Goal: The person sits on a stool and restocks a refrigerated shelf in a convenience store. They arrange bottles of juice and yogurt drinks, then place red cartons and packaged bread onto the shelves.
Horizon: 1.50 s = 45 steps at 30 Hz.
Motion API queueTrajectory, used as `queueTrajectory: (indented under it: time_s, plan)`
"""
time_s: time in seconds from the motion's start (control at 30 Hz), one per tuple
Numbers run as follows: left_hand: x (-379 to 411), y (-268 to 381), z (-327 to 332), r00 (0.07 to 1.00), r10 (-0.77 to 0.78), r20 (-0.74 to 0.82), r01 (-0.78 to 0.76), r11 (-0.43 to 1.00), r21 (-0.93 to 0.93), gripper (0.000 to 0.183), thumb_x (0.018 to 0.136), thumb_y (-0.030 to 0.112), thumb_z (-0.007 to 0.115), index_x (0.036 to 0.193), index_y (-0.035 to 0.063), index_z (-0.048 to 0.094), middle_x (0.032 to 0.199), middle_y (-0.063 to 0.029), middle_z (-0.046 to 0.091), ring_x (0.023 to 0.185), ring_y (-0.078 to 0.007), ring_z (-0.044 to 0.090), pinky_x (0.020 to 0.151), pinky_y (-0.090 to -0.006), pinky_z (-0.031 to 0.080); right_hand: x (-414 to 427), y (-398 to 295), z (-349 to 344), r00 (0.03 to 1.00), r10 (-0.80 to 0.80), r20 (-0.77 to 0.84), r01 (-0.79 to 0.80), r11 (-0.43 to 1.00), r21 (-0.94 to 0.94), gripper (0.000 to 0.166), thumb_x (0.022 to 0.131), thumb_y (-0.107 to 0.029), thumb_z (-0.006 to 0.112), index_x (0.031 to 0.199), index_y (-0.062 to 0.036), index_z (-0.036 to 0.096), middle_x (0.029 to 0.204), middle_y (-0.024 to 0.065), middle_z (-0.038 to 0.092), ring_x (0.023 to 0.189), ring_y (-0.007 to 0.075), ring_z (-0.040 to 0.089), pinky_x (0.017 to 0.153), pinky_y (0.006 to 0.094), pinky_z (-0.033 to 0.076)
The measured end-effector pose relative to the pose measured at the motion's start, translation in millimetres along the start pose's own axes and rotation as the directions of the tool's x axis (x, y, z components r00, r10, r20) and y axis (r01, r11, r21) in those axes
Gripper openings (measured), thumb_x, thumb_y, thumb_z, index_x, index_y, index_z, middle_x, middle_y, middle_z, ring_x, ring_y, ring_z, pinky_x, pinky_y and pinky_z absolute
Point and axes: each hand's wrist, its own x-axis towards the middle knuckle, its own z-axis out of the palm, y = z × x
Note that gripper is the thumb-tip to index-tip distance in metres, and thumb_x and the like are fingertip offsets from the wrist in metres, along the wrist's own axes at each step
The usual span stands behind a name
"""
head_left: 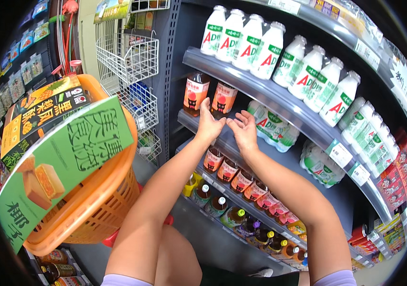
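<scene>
Two dark bottles with orange cat labels, a left bottle (196, 93) and a right bottle (224, 98), stand upright on a middle shelf. My left hand (210, 123) is in front of them, fingers pointing up and thumb apart. Its fingertips overlap the bottles' lower parts in view; whether they touch is unclear. Close beside it, my right hand (243, 130) has loosely bent fingers and holds nothing. The two thumbs and fingertips nearly meet. Just right of this hand lies a shrink-wrapped pack of white milk-drink bottles (273, 123).
White milk-drink bottles (268, 52) line the shelf above. Beneath are rows of orange-labelled bottles (241, 180) and capped drink bottles (221, 203). An orange plastic basket (114, 200) on my left holds a green pastry box (71, 161) and a pineapple-cake box (42, 114). White wire baskets (132, 57) hang behind.
</scene>
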Motion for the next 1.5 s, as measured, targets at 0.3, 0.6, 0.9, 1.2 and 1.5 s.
queueTrajectory:
  time_s: [0.3,0.6,0.9,1.2,1.5]
  plan:
    - [30.0,-36.7,29.2,0.994,-0.097,-0.058,0.094,0.994,-0.055,0.090,0.070,0.007,0.077,0.140,-0.0056,0.023,0.134,-0.0249,0.044,0.123,-0.0304,0.048,0.104,-0.0351,0.037,52.7,-7.5,15.6,0.998,0.061,-0.020,-0.059,0.997,0.053,0.074,0.080,-0.025,0.071,0.138,0.0044,0.035,0.139,0.0203,0.043,0.127,0.0277,0.043,0.108,0.0350,0.030]
    - [23.2,-20.6,21.9,0.988,-0.146,-0.045,0.142,0.988,-0.066,0.082,0.073,0.002,0.073,0.140,-0.0034,0.025,0.134,-0.0182,0.046,0.122,-0.0240,0.046,0.103,-0.0346,0.038,73.7,9.3,17.2,0.994,0.031,0.104,-0.031,1.000,0.003,0.060,0.082,-0.022,0.070,0.131,0.0016,0.044,0.123,0.0147,0.057,0.116,0.0211,0.052,0.100,0.0331,0.039]
    - [17.6,-26.3,15.4,0.993,0.083,-0.082,-0.068,0.984,0.166,0.079,0.063,0.009,0.079,0.131,0.0016,0.038,0.119,-0.0194,0.047,0.107,-0.0353,0.051,0.096,-0.0416,0.042,71.0,17.3,28.5,0.990,-0.137,-0.026,0.123,0.945,-0.302,0.077,0.066,-0.022,0.086,0.126,0.0008,0.044,0.118,0.0143,0.059,0.106,0.0227,0.059,0.091,0.0335,0.048]
    - [-32.7,47.9,12.6,0.995,0.097,-0.028,-0.087,0.967,0.239,0.074,0.067,0.018,0.079,0.128,0.0021,0.040,0.120,-0.0216,0.054,0.110,-0.0354,0.055,0.093,-0.0401,0.044,28.4,-13.7,6.2,0.997,-0.075,-0.017,0.071,0.984,-0.166,0.066,0.068,-0.046,0.081,0.107,0.0013,0.056,0.106,0.0183,0.066,0.096,0.0269,0.066,0.084,0.0353,0.050]
    - [-153.0,10.2,-31.4,0.998,-0.057,-0.012,0.058,0.994,0.089,0.074,0.068,0.013,0.078,0.126,-0.0054,0.035,0.118,-0.0255,0.050,0.110,-0.0355,0.054,0.092,-0.0401,0.044,-99.8,26.9,2.0,0.978,0.012,0.210,0.042,0.967,-0.250,0.067,0.069,-0.047,0.080,0.108,-0.0013,0.051,0.102,0.0181,0.067,0.095,0.0298,0.066,0.086,0.0380,0.050]
